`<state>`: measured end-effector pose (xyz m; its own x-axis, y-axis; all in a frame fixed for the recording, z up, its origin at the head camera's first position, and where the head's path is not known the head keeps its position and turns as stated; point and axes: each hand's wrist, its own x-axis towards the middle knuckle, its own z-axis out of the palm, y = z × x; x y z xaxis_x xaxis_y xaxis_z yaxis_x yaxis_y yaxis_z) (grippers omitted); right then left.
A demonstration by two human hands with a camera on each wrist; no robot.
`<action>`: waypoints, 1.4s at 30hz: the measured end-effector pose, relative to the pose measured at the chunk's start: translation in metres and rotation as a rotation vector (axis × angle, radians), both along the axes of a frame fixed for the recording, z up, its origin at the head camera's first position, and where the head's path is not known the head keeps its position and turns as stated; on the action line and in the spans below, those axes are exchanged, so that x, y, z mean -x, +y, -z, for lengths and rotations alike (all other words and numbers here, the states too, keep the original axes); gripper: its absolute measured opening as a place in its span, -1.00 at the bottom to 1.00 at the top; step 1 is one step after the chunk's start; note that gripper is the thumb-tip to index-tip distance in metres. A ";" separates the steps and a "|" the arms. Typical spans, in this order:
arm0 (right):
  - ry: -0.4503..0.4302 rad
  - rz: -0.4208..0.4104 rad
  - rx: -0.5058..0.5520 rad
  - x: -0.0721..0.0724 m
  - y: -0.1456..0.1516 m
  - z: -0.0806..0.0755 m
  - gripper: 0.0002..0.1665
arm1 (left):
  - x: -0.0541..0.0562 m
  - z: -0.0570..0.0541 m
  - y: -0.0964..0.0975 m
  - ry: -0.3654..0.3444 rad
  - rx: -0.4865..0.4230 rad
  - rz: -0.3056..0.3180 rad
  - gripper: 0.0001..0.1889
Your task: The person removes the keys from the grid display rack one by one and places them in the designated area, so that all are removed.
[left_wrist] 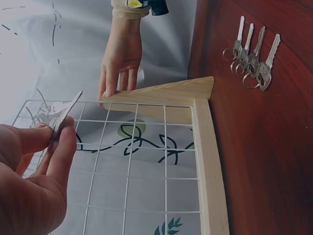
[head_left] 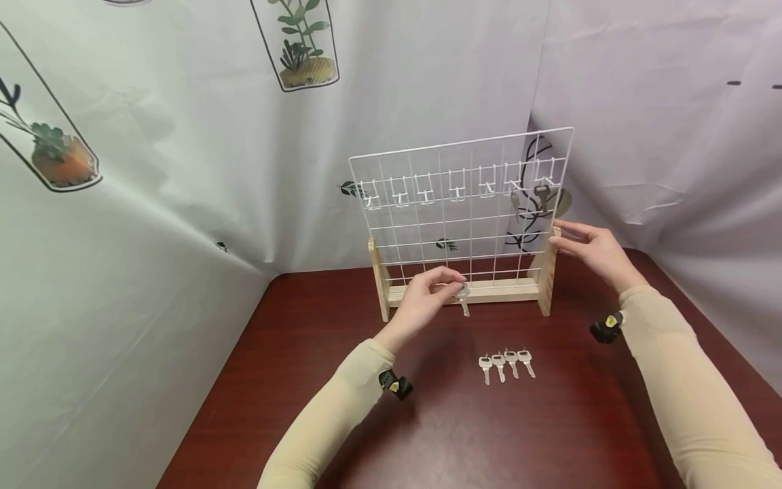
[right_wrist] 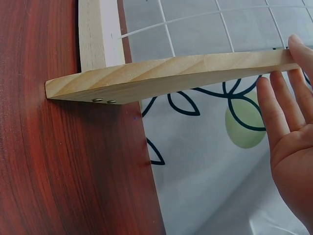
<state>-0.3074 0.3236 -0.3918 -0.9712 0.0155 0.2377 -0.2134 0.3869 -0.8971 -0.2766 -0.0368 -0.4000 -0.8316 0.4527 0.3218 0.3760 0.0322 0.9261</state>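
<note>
My left hand (head_left: 424,299) pinches a silver key (head_left: 466,307) between thumb and fingertips, in front of the lower part of a white wire grid rack (head_left: 470,221). In the left wrist view the key (left_wrist: 68,111) has its blade pointing up and away. At the rack's right side my right hand (head_left: 599,255) grips the upper end of the wooden upright (head_left: 548,278). The right wrist view has the thumb on one face of that upright (right_wrist: 161,76) and the fingers on the other. Two keys (head_left: 542,197) hang from hooks at the grid's right end.
Several more keys (head_left: 511,358) with rings lie in a row on the dark red table (head_left: 440,435), in front of the rack. White hooks (head_left: 425,197) line the upper grid. Behind stands a pale printed curtain (head_left: 427,88).
</note>
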 end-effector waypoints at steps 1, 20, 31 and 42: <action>0.001 0.000 -0.002 0.000 0.000 0.000 -0.23 | 0.000 0.001 0.000 -0.002 -0.006 -0.003 -0.82; -0.002 -0.009 0.027 0.002 -0.003 -0.005 -0.22 | -0.004 0.006 -0.005 -0.028 -0.051 -0.032 -0.79; -0.005 0.002 -0.011 -0.001 -0.002 -0.003 -0.21 | -0.006 0.012 -0.006 -0.067 -0.038 -0.022 -0.85; -0.020 0.002 -0.017 -0.001 0.000 0.000 -0.21 | -0.004 0.012 -0.007 -0.061 -0.076 -0.067 -0.80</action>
